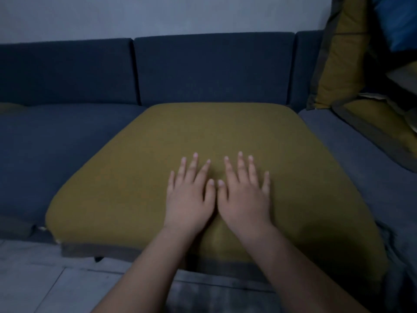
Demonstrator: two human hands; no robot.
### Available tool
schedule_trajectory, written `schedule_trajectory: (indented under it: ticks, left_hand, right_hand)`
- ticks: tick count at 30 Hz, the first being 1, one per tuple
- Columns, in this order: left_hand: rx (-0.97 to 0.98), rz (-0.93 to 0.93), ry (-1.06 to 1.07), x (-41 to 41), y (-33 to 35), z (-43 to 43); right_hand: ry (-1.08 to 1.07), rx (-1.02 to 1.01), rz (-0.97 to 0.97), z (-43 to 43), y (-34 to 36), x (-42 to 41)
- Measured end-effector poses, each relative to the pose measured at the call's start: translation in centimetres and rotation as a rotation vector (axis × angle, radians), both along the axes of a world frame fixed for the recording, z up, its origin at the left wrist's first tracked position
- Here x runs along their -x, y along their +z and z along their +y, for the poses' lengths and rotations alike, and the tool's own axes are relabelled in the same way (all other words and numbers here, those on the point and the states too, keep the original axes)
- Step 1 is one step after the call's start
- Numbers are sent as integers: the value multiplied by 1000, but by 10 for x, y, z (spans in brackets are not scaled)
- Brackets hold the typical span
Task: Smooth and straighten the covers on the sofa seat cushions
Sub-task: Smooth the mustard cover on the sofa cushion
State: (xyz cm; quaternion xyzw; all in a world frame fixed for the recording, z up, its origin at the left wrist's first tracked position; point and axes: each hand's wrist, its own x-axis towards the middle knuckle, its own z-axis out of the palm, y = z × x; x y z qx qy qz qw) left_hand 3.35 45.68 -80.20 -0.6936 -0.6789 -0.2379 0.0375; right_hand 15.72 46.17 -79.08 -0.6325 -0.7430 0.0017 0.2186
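A mustard-yellow seat cushion [203,132] fills the middle of the dark blue sofa [67,136]. Its cover looks flat across the top, with a grey band along the front edge. My left hand [188,197] lies flat on the cushion near its front, fingers straight and spread. My right hand [244,197] lies flat right beside it, fingers straight too. The two thumbs almost touch at the middle. Neither hand holds anything.
To the left is a dark blue seat cushion [45,154], to the right a grey-blue one [361,166]. At the right, other mustard cushions [338,53] with grey borders are stacked and propped up, with a blue item [399,21] above. Dark blue back cushions [212,68] stand behind. Pale floor tiles [45,279] lie below.
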Motion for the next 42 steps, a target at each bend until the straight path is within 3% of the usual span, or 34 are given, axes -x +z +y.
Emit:
schedule_trajectory:
  ticks: [2, 4, 7, 13, 19, 22, 26, 35, 39, 42]
  left_hand:
    - [-34, 12, 82, 28, -7, -9]
    - [45, 75, 118, 50, -23, -18]
    - [113, 109, 111, 62, -42, -23]
    - [96, 91, 45, 76, -34, -22]
    - [-138, -2, 187, 151, 5, -19]
    - [-90, -2, 279, 193, -11, -19]
    - [5, -15, 316, 213, -61, -24]
    - [-89, -83, 237, 230, -51, -24]
    - [-274, -173, 339, 253, -33, -29]
    - [-333, -236, 364, 271, -34, -27]
  right_hand:
    - [77, -50, 22, -5, -7, 27]
    - [116, 62, -85, -7, -25, 43]
    - [85, 204, -204, -2, -40, 50]
    - [54, 228, -213, 3, -30, 63]
    - [233, -124, -7, 0, 9, 134]
    - [296, -97, 2, -2, 5, 174]
    - [292, 102, -180, 0, -44, 195]
    - [264, 58, -170, 5, -37, 210]
    - [308, -177, 2, -6, -6, 241]
    - [388, -193, 43, -7, -3, 265]
